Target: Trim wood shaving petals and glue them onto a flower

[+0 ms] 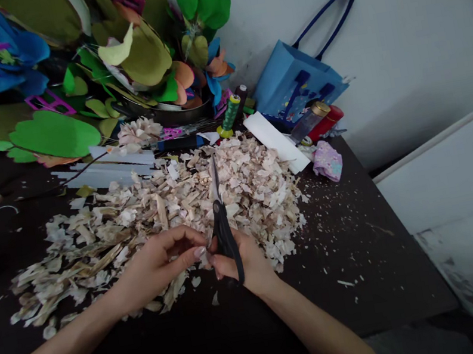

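Observation:
My right hand [244, 260] grips black-handled scissors [222, 221] whose blades point away from me over a wide heap of pale dried husk scraps [170, 212] on the dark table [358, 253]. My left hand [160, 265] is closed in a pinch, its fingertips meeting my right hand's fingers at a small pale scrap [205, 258] just left of the scissor handles. Both hands rest at the near edge of the heap.
Coloured foam flowers and leaves [66, 78] crowd the back left. Glue sticks [108, 168], a green thread spool [230, 114], a white strip [278, 140], a blue bag [293, 83], a red lighter [322, 123] and a pink wad [327, 160] lie behind the heap. The table's edge runs along the right.

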